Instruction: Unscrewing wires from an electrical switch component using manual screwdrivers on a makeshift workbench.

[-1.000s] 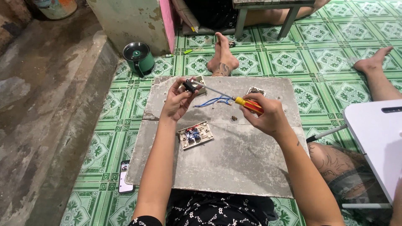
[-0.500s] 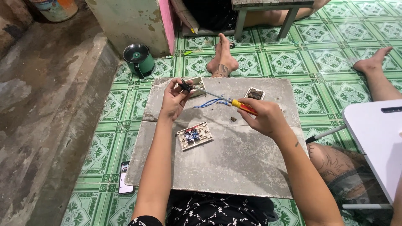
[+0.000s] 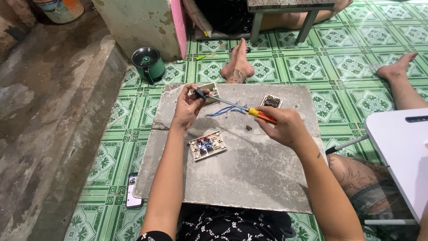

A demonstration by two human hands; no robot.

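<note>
My left hand (image 3: 188,107) pinches a small dark switch part (image 3: 200,94) above the far left of a grey stone slab (image 3: 249,174). My right hand (image 3: 283,125) grips a screwdriver (image 3: 261,115) with a yellow and red handle; its metal shaft points left and the tip meets the small part. Blue wires (image 3: 225,110) lie on the slab under the shaft. A beige switch plate (image 3: 207,145) with blue and red parts lies face up below my hands.
Another switch module (image 3: 271,101) and a beige cover (image 3: 209,89) lie at the slab's far edge, a tiny dark piece (image 3: 248,128) near the middle. A green pot (image 3: 148,63), a phone (image 3: 133,197), a white board (image 3: 403,156) and other people's feet (image 3: 238,67) surround the slab.
Both hands have shifted slightly left and away from me. The screwdriver tip stays at the small part held in my left hand.
</note>
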